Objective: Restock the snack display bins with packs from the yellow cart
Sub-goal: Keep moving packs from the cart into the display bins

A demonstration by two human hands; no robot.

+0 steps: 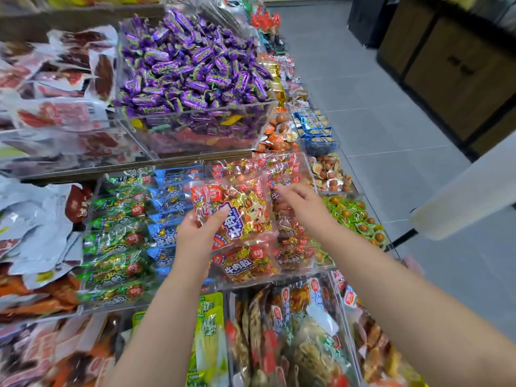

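1. The left hand has its fingers curled round the lower left corner of a red beef-cube pack. The thumb lies on the printed face and the other fingers are hidden behind it.
2. The right hand holds nothing. Its fingers are loosely spread and reach toward the pack's right edge; whether they touch it I cannot tell.
3. The pack hangs tilted just above the clear bin of matching red packs and is not yet laid down.
4. It looks light: a thin, glossy film bag of small wrapped pieces that can shift inside. It is probably floppy and a little slippery, so a pinch at one corner would let it sag and twist.
5. A better hold, I judge, is at both side edges or along the sealed seams, with the fingers flat and no squeeze on the middle.
6. Beside the bin lie green packs and blue packs. Purple candies fill a bin on the tier above.
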